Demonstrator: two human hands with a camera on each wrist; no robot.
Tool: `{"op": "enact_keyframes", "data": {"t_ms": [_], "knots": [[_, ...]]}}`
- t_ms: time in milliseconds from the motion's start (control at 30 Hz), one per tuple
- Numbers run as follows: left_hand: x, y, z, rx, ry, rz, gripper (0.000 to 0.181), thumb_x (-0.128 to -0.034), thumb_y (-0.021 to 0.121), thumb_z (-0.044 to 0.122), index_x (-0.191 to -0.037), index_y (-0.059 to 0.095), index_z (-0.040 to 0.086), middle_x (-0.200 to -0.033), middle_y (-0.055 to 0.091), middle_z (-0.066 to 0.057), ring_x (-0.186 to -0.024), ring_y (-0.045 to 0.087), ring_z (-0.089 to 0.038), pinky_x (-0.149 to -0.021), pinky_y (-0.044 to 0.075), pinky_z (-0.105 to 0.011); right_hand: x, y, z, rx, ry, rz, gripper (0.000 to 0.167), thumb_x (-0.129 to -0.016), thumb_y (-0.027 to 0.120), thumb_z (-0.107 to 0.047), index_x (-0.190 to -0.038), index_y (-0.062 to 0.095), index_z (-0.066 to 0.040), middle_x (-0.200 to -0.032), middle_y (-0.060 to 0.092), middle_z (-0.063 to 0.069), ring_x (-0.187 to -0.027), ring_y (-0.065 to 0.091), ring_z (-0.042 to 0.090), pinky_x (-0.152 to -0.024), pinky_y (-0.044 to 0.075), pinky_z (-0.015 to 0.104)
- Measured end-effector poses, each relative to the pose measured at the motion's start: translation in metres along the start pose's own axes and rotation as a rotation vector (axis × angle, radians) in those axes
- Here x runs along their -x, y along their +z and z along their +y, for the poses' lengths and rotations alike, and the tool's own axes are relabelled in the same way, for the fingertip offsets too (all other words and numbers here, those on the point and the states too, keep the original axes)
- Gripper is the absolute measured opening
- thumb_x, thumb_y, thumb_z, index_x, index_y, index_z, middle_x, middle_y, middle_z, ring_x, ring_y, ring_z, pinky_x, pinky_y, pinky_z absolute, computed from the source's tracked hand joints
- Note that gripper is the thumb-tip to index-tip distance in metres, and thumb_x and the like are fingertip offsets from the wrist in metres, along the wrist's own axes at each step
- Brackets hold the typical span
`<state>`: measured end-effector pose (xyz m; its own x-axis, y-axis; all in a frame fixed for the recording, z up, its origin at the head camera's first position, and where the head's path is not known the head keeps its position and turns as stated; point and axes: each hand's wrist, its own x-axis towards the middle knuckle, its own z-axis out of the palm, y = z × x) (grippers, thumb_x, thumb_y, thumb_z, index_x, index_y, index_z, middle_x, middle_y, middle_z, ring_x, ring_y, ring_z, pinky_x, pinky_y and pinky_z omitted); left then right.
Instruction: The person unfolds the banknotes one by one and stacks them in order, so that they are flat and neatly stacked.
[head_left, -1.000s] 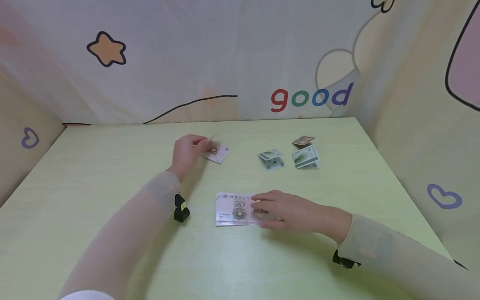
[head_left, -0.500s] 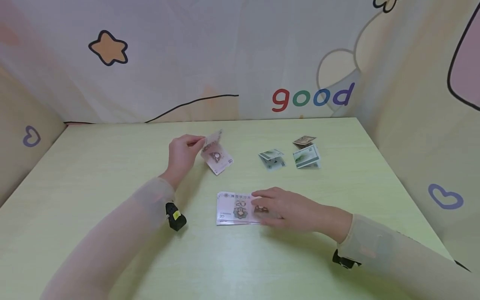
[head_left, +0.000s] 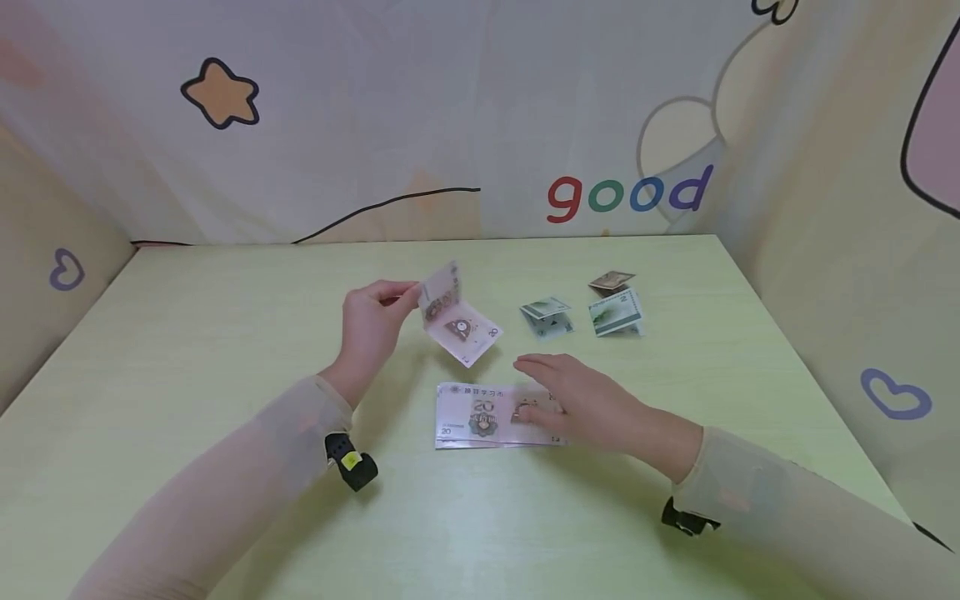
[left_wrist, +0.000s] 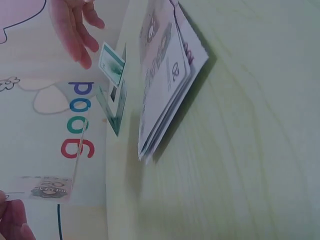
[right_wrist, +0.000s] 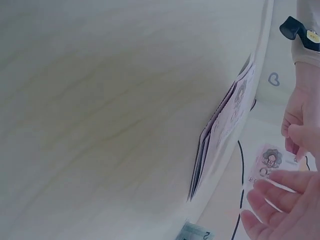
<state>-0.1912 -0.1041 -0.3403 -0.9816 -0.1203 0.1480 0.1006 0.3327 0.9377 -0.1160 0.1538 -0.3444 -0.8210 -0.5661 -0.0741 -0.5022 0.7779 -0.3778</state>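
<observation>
My left hand point(head_left: 372, 333) pinches one edge of a creased pinkish 20 play banknote point(head_left: 463, 329), raised off the table with its fold half spread. The same banknote point(left_wrist: 49, 188) hangs from the fingertips in the left wrist view. A stack of similar 20 banknotes point(head_left: 480, 408) lies flat on the table, its layered edges point(right_wrist: 220, 127) showing in the right wrist view. Over the stack's right end hovers my right hand point(head_left: 592, 404), fingers extended and holding nothing. In the right wrist view this hand point(right_wrist: 285, 205) appears with its fingers spread near the raised note.
Folded green banknotes stand behind the stack, one point(head_left: 547, 318) left and one point(head_left: 616, 312) right. A folded brown banknote point(head_left: 611, 282) sits behind the right one. The pale table point(head_left: 187, 333) meets a printed fabric backdrop point(head_left: 375, 125) at its far edge.
My left hand has lifted the folded banknote and brought it rightward and nearer, and the note has spread wider. My right hand has risen from the stack, its fingers now straighter.
</observation>
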Motion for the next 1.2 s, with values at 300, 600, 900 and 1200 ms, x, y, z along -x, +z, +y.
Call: {"op": "enact_keyframes", "data": {"t_ms": [300,600,900,1200], "knots": [[0.017,0.006,0.002,0.043,0.000,-0.029,0.018,-0.0865,0.067,0.013,-0.097,0.071,-0.002,-0.092,0.068,-0.015,-0.083,0.064,-0.026,-0.050,0.036,-0.019,-0.003,0.000,-0.002,0.013,0.085,0.108,0.079,-0.083,0.067,-0.044,-0.144,0.033,-0.006,-0.145,0.037,0.011,-0.131,0.036,0.029,-0.102,0.035,0.045],[0.034,0.018,0.006,0.067,-0.041,-0.084,0.018,-0.0873,0.066,0.014,-0.098,0.072,0.001,-0.097,0.069,-0.011,-0.084,0.064,-0.032,-0.063,0.051,-0.023,-0.013,0.000,-0.013,0.060,0.133,0.082,0.091,-0.080,0.063,-0.056,-0.145,0.029,-0.002,-0.149,0.029,0.013,-0.134,0.029,0.030,-0.104,0.031,0.046],[0.050,0.024,0.009,0.119,-0.102,-0.151,0.015,-0.0869,0.067,0.013,-0.095,0.071,0.001,-0.096,0.068,-0.010,-0.087,0.066,-0.032,-0.068,0.054,-0.027,-0.019,0.003,-0.012,0.173,0.168,0.033,0.099,-0.076,0.064,-0.061,-0.143,0.030,0.004,-0.146,0.033,0.017,-0.128,0.038,0.033,-0.102,0.035,0.045],[0.063,0.020,0.012,0.174,-0.091,-0.189,0.017,-0.0873,0.065,0.009,-0.103,0.067,0.002,-0.105,0.065,-0.009,-0.084,0.068,-0.026,-0.070,0.054,-0.029,-0.017,0.004,-0.010,0.194,0.184,0.042,0.098,-0.078,0.063,-0.060,-0.142,0.029,0.006,-0.140,0.040,0.020,-0.120,0.045,0.033,-0.098,0.039,0.044]]}}
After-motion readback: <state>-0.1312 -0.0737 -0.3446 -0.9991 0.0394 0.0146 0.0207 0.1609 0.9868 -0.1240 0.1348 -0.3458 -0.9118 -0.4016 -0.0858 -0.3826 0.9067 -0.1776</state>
